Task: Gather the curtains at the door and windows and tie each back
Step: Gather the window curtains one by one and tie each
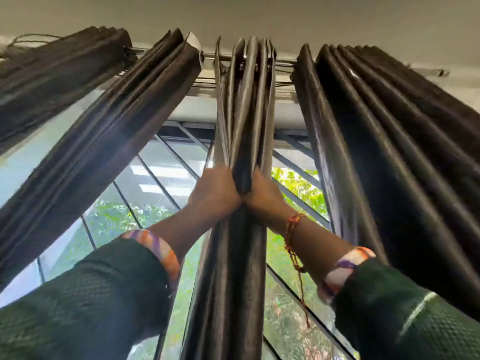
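Observation:
A dark brown satin middle curtain hangs in tight pleats from a metal rod under the ceiling. My left hand and my right hand are raised and squeeze this curtain together from both sides, wrists touching. The bunched cloth falls straight down between my forearms. A second dark curtain hangs to the left and a third curtain to the right, both gathered in folds. No tie-back is visible.
Behind the curtains is a window with dark metal grille bars and green foliage outside. The pale ceiling is close above the rod. A loose cord hangs at the far left curtain's top.

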`<move>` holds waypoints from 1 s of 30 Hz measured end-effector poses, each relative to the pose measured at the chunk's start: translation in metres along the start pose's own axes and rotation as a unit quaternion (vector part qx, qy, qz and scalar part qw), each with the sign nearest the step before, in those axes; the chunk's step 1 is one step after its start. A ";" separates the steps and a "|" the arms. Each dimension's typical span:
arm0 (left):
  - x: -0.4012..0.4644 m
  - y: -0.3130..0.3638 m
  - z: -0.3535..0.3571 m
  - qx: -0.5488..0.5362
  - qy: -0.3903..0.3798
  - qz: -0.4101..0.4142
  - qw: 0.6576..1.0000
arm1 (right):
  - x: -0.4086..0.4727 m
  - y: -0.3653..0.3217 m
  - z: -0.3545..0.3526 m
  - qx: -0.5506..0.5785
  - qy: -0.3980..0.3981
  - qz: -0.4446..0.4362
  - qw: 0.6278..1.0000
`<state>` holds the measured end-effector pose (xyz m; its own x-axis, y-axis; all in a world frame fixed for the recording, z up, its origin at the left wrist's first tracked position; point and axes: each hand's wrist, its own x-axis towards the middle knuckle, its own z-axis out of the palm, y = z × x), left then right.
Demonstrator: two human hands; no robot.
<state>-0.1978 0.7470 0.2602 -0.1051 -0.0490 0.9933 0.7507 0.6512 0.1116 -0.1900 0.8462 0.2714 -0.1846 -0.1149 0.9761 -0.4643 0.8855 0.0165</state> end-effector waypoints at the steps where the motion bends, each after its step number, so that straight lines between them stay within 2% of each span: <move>1: -0.003 0.004 0.002 0.000 0.000 0.000 1.000 | -0.003 0.003 -0.008 0.011 0.011 0.000 1.000; 6: -0.003 0.011 -0.001 -0.001 0.019 -0.031 0.999 | -0.007 0.012 -0.044 0.014 0.028 0.016 0.999; 10: -0.009 0.013 -0.004 -0.057 0.009 -0.053 0.997 | -0.004 0.010 -0.058 -0.012 0.028 0.026 0.999; 14: -0.019 0.013 -0.009 -0.072 -0.049 -0.034 0.996 | 0.015 -0.008 -0.061 -0.040 0.005 -0.015 0.999; 17: -0.024 0.014 -0.019 -0.155 -0.116 -0.030 0.981 | 0.033 -0.031 -0.053 -0.051 -0.026 -0.017 0.998; 20: -0.028 0.021 -0.027 -0.211 -0.178 -0.019 0.961 | 0.049 -0.049 -0.036 -0.078 -0.006 -0.012 0.997; 25: -0.011 0.007 -0.048 -0.132 -0.303 0.048 0.943 | 0.077 -0.054 -0.016 -0.212 0.041 -0.011 0.976; 27: 0.005 -0.007 -0.058 -0.105 -0.288 0.044 0.951 | 0.085 -0.045 -0.018 -0.206 0.053 -0.011 0.977; 30: 0.024 -0.020 -0.070 -0.086 -0.208 0.018 0.974 | 0.089 -0.013 -0.052 -0.092 0.102 0.046 0.990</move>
<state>-0.1693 0.6799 0.2842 -0.3058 0.3062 0.9015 0.8531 0.5085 0.1167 -0.1555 0.8484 0.3697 -0.0317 0.0456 0.9985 -0.2853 0.9570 -0.0528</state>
